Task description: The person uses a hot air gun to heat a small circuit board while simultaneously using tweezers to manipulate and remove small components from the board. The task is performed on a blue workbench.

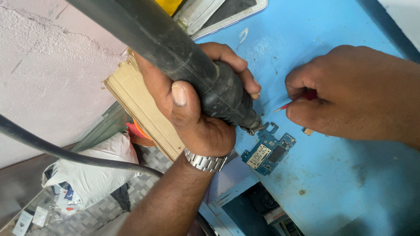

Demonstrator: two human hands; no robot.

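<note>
So the left hand point(192, 109) has its fingers wrapped tight around a chunky black hot-air handpiece point(192, 61), thumb laid flat along the barrel, metal nozzle tip pointing down right at the top edge of a small blue circuit board point(269, 150). The board lies flat on the blue bench point(341, 175), just below and to the right of those fingers, not touched by them. The right hand point(354, 94) is curled shut on a thin red-handled tool point(292, 103), its point hovering just above the board. A steel watch point(205, 161) sits on the left wrist.
</note>
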